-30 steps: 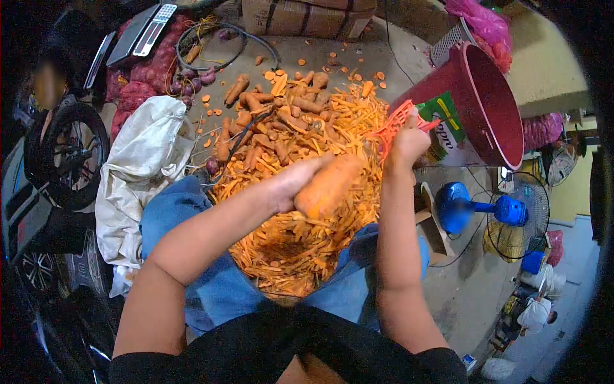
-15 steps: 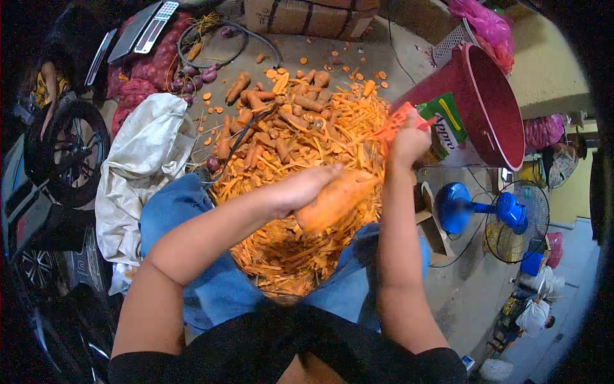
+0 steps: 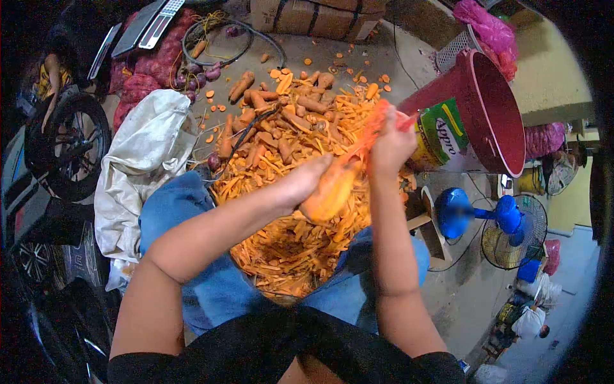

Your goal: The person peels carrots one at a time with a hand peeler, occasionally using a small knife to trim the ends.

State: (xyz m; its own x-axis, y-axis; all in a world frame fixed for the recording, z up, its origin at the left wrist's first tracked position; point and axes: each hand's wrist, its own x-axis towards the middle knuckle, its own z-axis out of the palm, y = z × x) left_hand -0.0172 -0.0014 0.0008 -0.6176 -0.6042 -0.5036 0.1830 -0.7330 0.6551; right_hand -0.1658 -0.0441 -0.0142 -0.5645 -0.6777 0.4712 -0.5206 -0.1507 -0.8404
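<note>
We grip a carrot [image 3: 327,202] in our left hand [image 3: 304,182], above heaped carrot peelings [image 3: 320,242]. Our right hand [image 3: 391,148] closes around an orange-red peeler [image 3: 370,130] at the carrot's far end, blurred, near a maroon bucket [image 3: 441,83].

Flr [image 3: 448,301] has carrots [image 3: 297,121], peelings [image 3: 256,237] & cardbd box [image 3: 316,16].

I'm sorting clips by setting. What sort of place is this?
Probably an informal produce storeroom or workspace: a heap of carrots and peelings covers part of the floor, with red net sacks and what looks like a weighing scale nearby.
</note>
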